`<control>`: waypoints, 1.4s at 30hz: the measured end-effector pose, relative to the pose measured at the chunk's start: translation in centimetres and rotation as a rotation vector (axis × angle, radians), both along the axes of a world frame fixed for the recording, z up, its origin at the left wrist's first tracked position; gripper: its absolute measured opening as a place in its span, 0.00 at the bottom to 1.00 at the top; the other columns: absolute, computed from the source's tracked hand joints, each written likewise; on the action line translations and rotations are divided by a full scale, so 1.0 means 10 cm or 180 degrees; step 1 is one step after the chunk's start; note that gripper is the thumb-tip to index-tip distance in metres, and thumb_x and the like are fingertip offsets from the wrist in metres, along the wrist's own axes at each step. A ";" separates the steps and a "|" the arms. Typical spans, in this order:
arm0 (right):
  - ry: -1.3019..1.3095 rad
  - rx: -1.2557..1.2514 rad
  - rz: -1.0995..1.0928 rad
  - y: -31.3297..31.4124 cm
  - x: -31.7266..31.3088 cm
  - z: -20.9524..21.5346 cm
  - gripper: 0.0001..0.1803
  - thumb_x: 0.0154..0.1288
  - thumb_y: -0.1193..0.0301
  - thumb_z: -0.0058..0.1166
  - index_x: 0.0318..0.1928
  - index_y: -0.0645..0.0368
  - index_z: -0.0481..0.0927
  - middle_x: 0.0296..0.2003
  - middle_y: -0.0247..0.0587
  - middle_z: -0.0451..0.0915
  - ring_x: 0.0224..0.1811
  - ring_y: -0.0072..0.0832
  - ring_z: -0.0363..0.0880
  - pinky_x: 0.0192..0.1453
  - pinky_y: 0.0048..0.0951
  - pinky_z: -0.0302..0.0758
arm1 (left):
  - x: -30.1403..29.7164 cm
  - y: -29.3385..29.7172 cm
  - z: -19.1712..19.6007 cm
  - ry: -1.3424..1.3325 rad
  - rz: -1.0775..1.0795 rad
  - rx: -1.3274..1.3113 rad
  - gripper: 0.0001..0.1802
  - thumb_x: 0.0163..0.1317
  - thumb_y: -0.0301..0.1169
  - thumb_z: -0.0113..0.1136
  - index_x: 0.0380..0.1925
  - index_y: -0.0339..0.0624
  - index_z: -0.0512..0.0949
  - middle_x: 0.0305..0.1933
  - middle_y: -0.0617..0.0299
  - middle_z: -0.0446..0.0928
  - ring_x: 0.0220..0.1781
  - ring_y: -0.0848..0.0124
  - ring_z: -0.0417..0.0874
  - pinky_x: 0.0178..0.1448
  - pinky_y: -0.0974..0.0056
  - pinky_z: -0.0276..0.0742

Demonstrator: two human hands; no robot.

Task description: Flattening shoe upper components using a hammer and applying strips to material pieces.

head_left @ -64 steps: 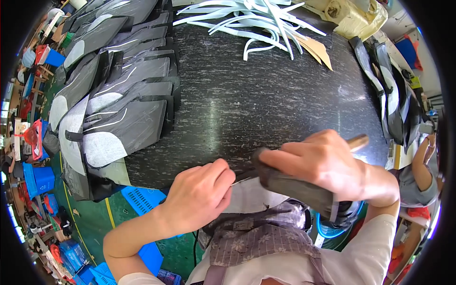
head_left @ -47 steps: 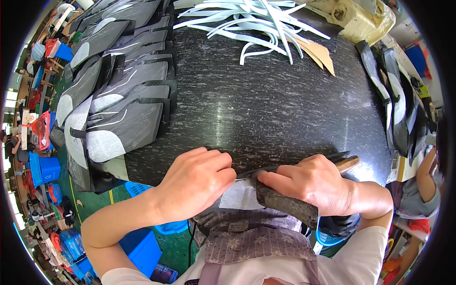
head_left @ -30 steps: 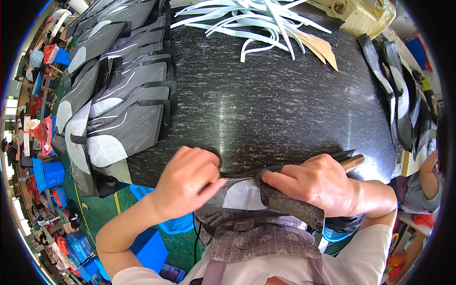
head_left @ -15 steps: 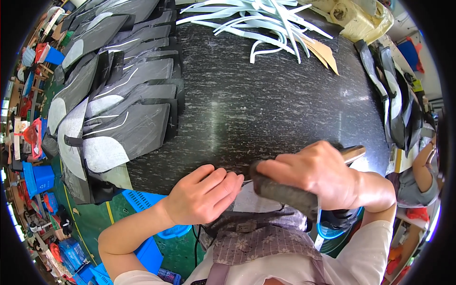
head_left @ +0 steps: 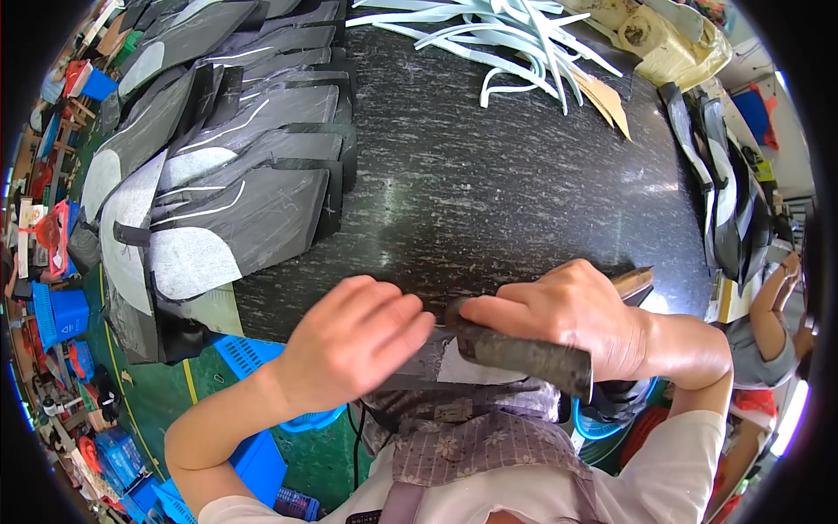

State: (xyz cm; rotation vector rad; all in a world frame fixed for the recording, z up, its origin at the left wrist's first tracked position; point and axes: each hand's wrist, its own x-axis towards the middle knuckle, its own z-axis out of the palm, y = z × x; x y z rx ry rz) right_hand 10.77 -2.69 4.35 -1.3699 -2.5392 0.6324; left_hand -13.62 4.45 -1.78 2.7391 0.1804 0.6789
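Observation:
My right hand [head_left: 567,310] is closed round a hammer [head_left: 532,356]. Its dark, worn metal head points down to the left over the table's near edge, and the end of its wooden handle shows beyond my fist. My left hand [head_left: 358,341], slightly blurred, is at the same edge to the left of the hammer. Its fingers are bent and close together; the thumb and anything under it are hidden. Between the hands, a flat grey piece with a white patch [head_left: 476,365] lies at the edge below the hammer head, partly covered by it.
Black-and-grey cut pieces [head_left: 253,210] with white patches overlap in rows on the left of the dark speckled table [head_left: 489,183]. Pale blue strips [head_left: 532,52] lie at the back, near a yellowish wrapped roll [head_left: 650,39]. More dark pieces [head_left: 724,183] stand at right; another person's arm [head_left: 772,297] shows beyond.
My left hand has shifted a little left, away from the hammer head. The hammer has moved slightly left and down in my right hand. The whole view has shifted slightly.

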 end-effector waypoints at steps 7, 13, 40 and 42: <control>0.0032 0.0182 0.0118 0.02 -0.12 -0.04 0.08 0.61 0.68 0.57 0.33 0.55 0.71 0.19 0.34 0.73 0.18 0.33 0.80 0.17 0.36 0.74 | -0.14 -0.08 0.07 0.0583 -0.0248 0.0916 0.17 0.52 0.30 0.61 0.42 0.32 0.82 0.47 0.54 0.79 0.50 0.60 0.79 0.54 0.56 0.77; 0.0219 0.0025 0.0041 0.08 -0.16 -0.08 0.07 0.59 0.68 0.57 0.35 0.54 0.73 0.20 0.35 0.75 0.20 0.37 0.81 0.19 0.38 0.75 | -0.19 -0.04 0.05 0.0269 0.0164 -0.0390 0.16 0.51 0.26 0.66 0.40 0.31 0.81 0.48 0.50 0.78 0.48 0.55 0.80 0.52 0.55 0.81; 0.0155 0.0656 0.0105 0.20 -0.38 -0.12 0.07 0.60 0.69 0.57 0.34 0.53 0.71 0.18 0.32 0.69 0.17 0.30 0.78 0.16 0.33 0.72 | -0.37 -0.40 0.11 0.1268 0.0521 0.2287 0.20 0.53 0.29 0.56 0.42 0.24 0.83 0.48 0.47 0.80 0.45 0.60 0.79 0.49 0.62 0.76; 0.0176 0.0685 0.0144 0.21 -0.41 -0.08 0.08 0.60 0.69 0.57 0.34 0.53 0.71 0.19 0.32 0.70 0.17 0.30 0.78 0.16 0.33 0.72 | -0.39 -0.37 0.13 0.1201 0.0472 0.1969 0.20 0.53 0.29 0.56 0.42 0.24 0.83 0.48 0.46 0.80 0.46 0.60 0.79 0.49 0.63 0.77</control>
